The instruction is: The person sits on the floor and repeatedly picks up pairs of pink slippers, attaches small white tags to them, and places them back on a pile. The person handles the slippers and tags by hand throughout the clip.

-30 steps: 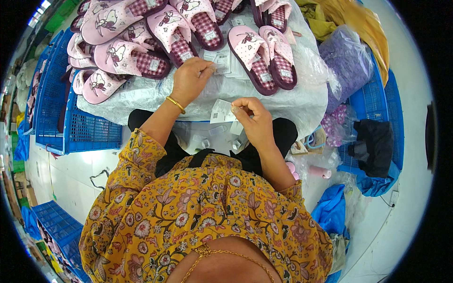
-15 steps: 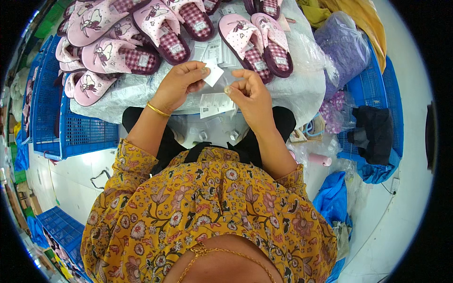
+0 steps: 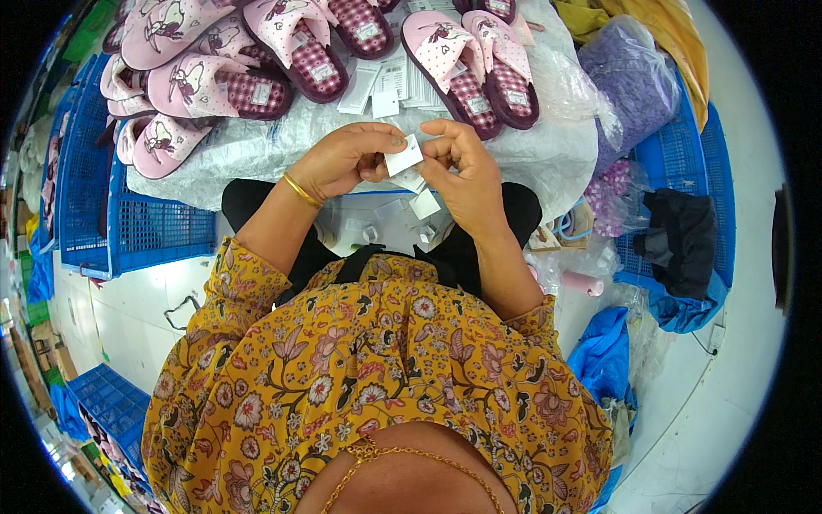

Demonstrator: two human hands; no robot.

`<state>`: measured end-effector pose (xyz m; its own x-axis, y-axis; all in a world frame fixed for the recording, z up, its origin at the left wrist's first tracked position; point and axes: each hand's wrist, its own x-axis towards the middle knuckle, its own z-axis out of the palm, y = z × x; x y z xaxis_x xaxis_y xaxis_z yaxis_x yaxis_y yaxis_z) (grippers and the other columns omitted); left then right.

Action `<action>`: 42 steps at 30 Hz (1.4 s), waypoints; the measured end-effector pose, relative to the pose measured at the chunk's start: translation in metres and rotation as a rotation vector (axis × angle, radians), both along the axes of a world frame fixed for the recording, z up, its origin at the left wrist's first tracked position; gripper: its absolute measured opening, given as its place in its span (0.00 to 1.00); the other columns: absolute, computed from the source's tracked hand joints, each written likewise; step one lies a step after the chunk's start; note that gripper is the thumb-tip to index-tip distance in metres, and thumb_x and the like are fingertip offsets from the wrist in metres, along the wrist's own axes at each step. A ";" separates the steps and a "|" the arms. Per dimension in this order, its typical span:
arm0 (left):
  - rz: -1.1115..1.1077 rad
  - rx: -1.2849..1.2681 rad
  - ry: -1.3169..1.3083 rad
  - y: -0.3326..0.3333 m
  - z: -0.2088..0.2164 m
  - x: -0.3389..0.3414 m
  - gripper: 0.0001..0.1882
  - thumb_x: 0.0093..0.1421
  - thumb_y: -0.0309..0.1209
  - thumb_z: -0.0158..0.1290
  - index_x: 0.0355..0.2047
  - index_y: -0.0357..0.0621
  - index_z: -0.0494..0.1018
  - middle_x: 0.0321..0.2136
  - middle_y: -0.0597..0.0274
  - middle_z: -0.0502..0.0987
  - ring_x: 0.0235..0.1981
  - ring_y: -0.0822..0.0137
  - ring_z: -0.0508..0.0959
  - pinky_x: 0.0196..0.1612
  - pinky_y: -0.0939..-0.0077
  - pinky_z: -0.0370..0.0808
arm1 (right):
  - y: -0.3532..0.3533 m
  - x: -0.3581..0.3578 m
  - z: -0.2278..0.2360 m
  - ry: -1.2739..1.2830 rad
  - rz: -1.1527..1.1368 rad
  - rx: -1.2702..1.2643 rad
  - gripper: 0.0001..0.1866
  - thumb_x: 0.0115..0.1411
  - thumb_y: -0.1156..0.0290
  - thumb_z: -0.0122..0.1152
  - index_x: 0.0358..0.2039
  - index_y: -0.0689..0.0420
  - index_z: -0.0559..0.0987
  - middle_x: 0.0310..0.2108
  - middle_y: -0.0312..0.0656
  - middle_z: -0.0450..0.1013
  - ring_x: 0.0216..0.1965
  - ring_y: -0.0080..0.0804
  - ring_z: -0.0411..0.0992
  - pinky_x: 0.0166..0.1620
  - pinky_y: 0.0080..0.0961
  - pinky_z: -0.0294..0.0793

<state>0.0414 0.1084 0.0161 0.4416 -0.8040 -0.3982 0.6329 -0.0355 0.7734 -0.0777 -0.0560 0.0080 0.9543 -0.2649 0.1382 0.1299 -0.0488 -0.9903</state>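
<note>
Between thumb and fingers, my left hand pinches a small square white tag over the near edge of the table. My right hand is closed in a pinch against the tag's right edge; whether it grips the tag or something thin beside it is hidden. A second white card hangs just below the right fingertips. Beyond my hands, pink slippers with dark checked insoles lie on the plastic-covered table. Printed white cards lie in a pile between the slippers, with a small white tag at its near side.
More pink slippers are heaped at the table's left. Blue plastic crates stand at left; another blue crate at right has dark cloth over it. A purple bundle in clear plastic sits beside the table. A pink roll lies low at right.
My hands have come together, and the white tag has moved right and down to the right fingertips. The hanging card has shifted right and down. A small tag now shows on the card pile.
</note>
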 end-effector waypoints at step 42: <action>0.248 0.101 -1.744 -0.087 0.023 0.035 0.10 0.54 0.25 0.59 0.38 0.46 0.79 0.42 0.59 0.74 0.47 0.59 0.73 0.50 0.69 0.70 | -0.072 -0.043 0.027 -0.247 0.304 0.016 0.05 0.53 0.73 0.68 0.31 0.55 0.81 0.42 0.39 0.75 0.46 0.32 0.71 0.50 0.29 0.68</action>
<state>0.0759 0.0209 0.0394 0.4644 -0.6623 0.5880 -0.8548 -0.1615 0.4932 -0.1211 -0.1279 0.0347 0.9280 0.0211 0.3720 0.3709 0.0443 -0.9276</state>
